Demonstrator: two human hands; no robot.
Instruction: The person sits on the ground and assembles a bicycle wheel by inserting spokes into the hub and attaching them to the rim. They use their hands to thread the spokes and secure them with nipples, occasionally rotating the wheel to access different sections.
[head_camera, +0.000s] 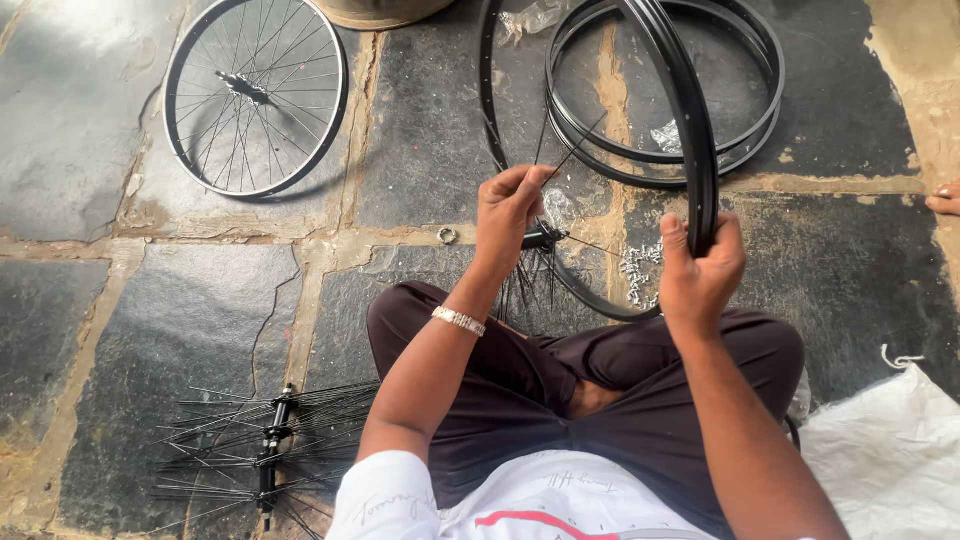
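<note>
Left hand (508, 205) pinches a spoke (562, 160) above the hub (541, 238); right hand (700, 270) has a closed grip on the black rim (690, 120), upright over the stone floor (200, 310). I'd keep that rim steady while lining the spoke up.

Dark stone floor (200, 310) with cracks, a spoked wheel (256, 95), two stacked black rims (665, 150), hubs with spokes (270, 450), a white sack (890, 460)
</note>
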